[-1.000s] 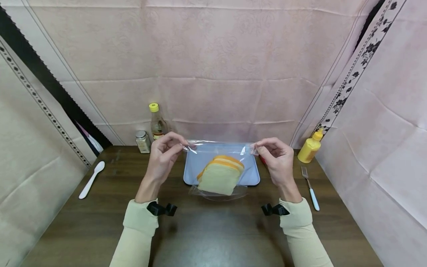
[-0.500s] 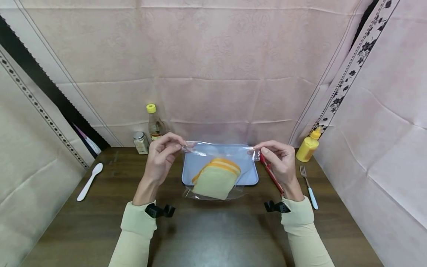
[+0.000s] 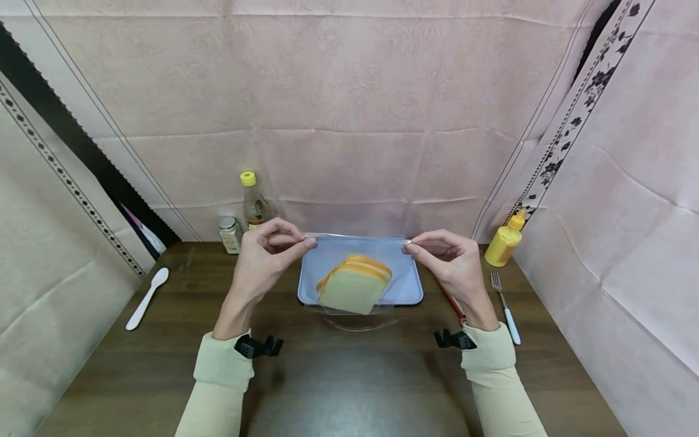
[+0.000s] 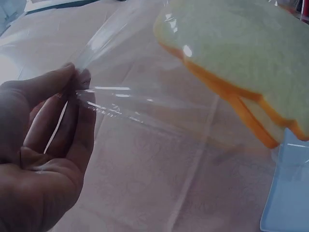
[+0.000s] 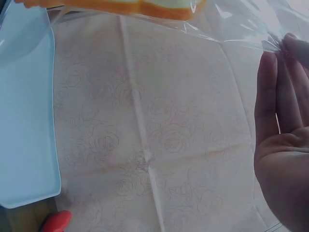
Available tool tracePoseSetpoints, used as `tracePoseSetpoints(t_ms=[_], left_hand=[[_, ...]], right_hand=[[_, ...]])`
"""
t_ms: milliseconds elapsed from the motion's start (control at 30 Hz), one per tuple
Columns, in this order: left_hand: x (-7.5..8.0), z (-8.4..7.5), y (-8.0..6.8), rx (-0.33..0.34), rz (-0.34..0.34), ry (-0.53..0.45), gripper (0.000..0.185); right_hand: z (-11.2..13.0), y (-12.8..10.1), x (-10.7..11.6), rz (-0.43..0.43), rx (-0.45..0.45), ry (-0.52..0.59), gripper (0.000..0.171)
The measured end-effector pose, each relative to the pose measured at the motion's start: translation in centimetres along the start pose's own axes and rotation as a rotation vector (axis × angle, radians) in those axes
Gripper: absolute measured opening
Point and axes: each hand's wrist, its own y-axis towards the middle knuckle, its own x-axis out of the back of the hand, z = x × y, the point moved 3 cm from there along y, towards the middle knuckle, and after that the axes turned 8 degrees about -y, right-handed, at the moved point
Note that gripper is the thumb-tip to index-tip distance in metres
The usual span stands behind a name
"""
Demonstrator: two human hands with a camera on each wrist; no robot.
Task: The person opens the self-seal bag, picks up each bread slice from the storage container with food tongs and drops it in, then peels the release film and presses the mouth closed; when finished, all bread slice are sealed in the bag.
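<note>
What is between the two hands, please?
In the head view, the clear plastic bag with the sandwich spans between the left hand and right hand, above the blue tray.

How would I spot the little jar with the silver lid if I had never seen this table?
Start at the dark wooden table and look to its far left corner, against the pink cloth backdrop. There the small jar stands just left of a taller bottle with a yellow cap. The jar is the shorter, squatter one, topped by a silver lid rather than a yellow one.
</note>
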Motion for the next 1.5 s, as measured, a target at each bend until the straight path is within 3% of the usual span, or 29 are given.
tracePoseSetpoints(t_ms=[267, 467, 633, 767, 967, 1067, 1133, 1233, 1333, 1400, 1500], left_hand=[[0.8, -0.2, 0.0, -0.059, -0.005, 0.025, 0.019], [1.1, -0.3, 0.0, -0.052, 0.007, 0.014, 0.039], [2.6, -0.7, -0.1, -0.036, 0.009, 0.010, 0.039], [5.1, -0.7, -0.5, -0.017, -0.028, 0.006, 0.034], [10.4, -1.2, -1.8, 0.009, -0.055, -0.160, 0.033], [14.0, -2.2, -2.6, 0.096, -0.012, -0.182, 0.037], [16.7, -2.3, -2.7, 0.197, 0.011, -0.102, 0.038], [20.7, -0.3, -2.4, 0.389, 0.040, 0.053, 0.039], [23.6, 3.9, -2.7, 0.549, 0.023, 0.189, 0.042], [24.7, 6.8, -3.3, 0.613, -0.015, 0.244, 0.044], [25.2, 10.2, -4.4, 0.648, -0.108, 0.377, 0.044]], right_hand=[[-0.1, 0.3, -0.5, -0.036, 0.066, 0.013, 0.017], [-0.2, 0.6, -1.3, -0.116, 0.116, 0.007, 0.020], [-0.1, 0.9, -3.0, -0.132, 0.127, 0.014, 0.020], [-0.3, 1.2, -5.8, -0.118, 0.096, 0.064, 0.019], [-0.6, 2.1, -11.7, -0.003, -0.002, 0.230, 0.015], [-1.1, 2.2, -15.2, 0.080, -0.150, 0.344, 0.019], [-2.2, 2.3, -17.8, 0.118, -0.279, 0.399, 0.022], [-5.3, 2.3, -22.1, 0.162, -0.467, 0.416, 0.022], [-8.7, 2.1, -25.5, 0.192, -0.586, 0.332, 0.020], [-10.4, 1.8, -27.1, 0.194, -0.636, 0.262, 0.021], [-11.8, 1.3, -28.6, 0.226, -0.677, 0.164, 0.031]])
